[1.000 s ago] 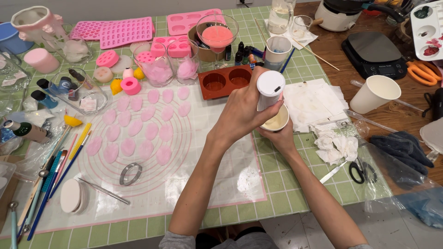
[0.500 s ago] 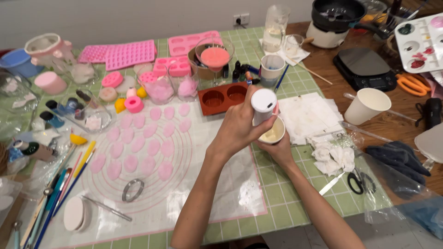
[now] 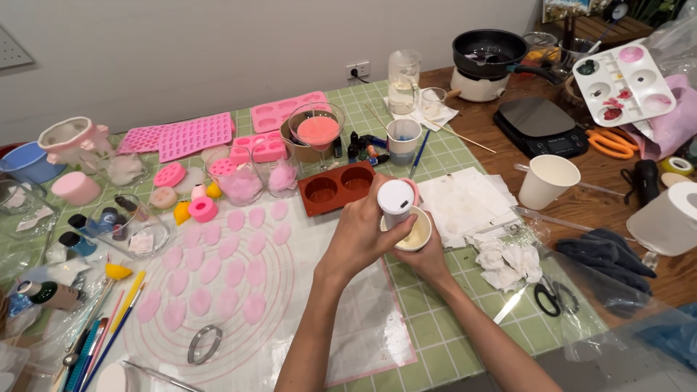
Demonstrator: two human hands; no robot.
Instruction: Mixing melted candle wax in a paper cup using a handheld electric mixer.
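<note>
My left hand [image 3: 359,234] is wrapped around a white cylindrical tool [image 3: 396,199] that stands upright with its lower end in a small cream cup [image 3: 419,237]. My right hand [image 3: 427,255] cups that cup from below and from the right. Both hands meet just above the right edge of a translucent baking mat [image 3: 341,327]. A brown two-cavity silicone mould [image 3: 337,189] lies just beyond them to the left. Several pale pink petal shapes [image 3: 234,255] are spread over the mat.
Pink moulds [image 3: 194,134], a glass of pink liquid [image 3: 317,131] and small bottles sit at the back. A white paper cup [image 3: 546,181], crumpled tissues [image 3: 506,261], scissors [image 3: 549,297], a black scale [image 3: 541,123] and a pot [image 3: 488,54] are to the right. Brushes [image 3: 102,334] lie at the left.
The head camera has tilted up, so everything sits lower in view. Both hands keep the same hold on the white tool and the cup.
</note>
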